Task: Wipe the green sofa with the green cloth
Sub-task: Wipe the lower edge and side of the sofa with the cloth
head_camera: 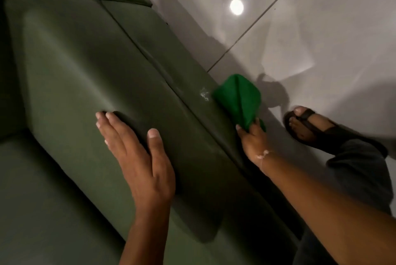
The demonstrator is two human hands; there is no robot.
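The right hand (pixel 254 136) pinches the bunched green cloth (pixel 239 98) against the green sofa (pixel 85 72) edge, centre-right, beside a whitish smear (pixel 204 93) best wiped with firm strokes, while the left hand (pixel 137 153) lies open, bracing the cushion.

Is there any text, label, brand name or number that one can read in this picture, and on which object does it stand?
None: no readable text on the green sofa, the green cloth held by the right hand, the sandal or the floor tiles.
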